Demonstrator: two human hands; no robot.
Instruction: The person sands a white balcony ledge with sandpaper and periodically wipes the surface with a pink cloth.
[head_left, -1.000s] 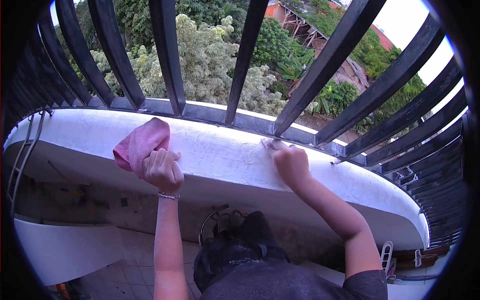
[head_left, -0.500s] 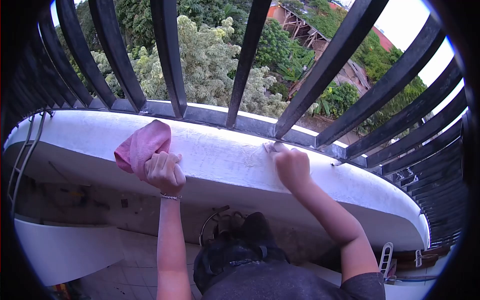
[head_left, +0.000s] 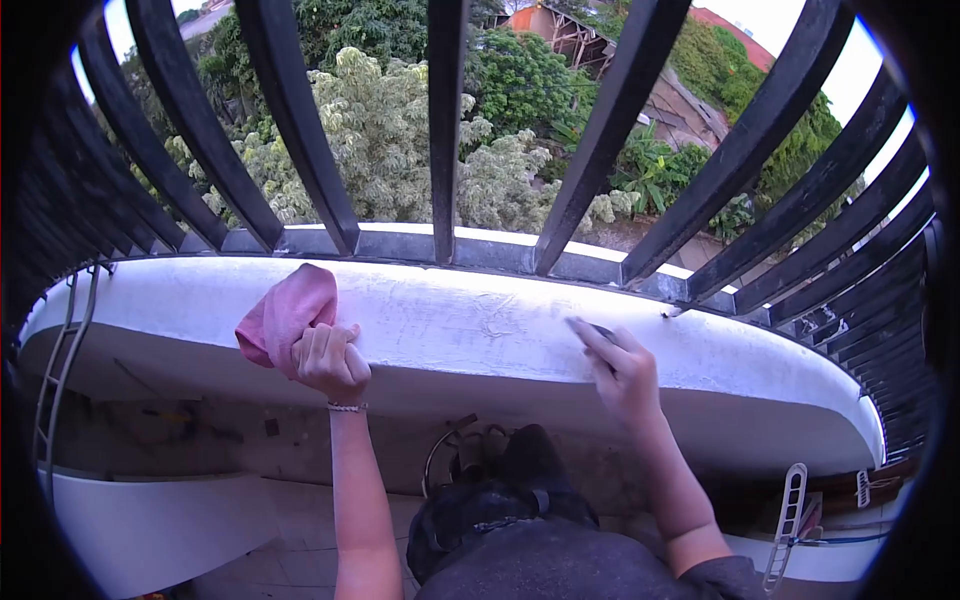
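Note:
My left hand (head_left: 330,360) is closed round a bunched pink cloth (head_left: 290,318), which rests against the white ledge (head_left: 420,315). My right hand (head_left: 625,370) is at the front of the same ledge, to the right of a rough, scratched patch in its white coating. Between its fingers is a small dark flat piece (head_left: 601,330), its edge towards the ledge; the fingers cover most of it and I cannot make out its kind.
Black metal railing bars (head_left: 445,130) rise behind the ledge, with trees beyond. A ladder (head_left: 65,370) leans at the left. Below the ledge lies a tiled floor, with a white curved surface (head_left: 150,525) at lower left. A white slotted strip (head_left: 787,520) stands at lower right.
My right hand has moved right and down along the ledge, away from the foot of the railing. My left hand keeps its hold on the pink cloth. The view has shifted slightly.

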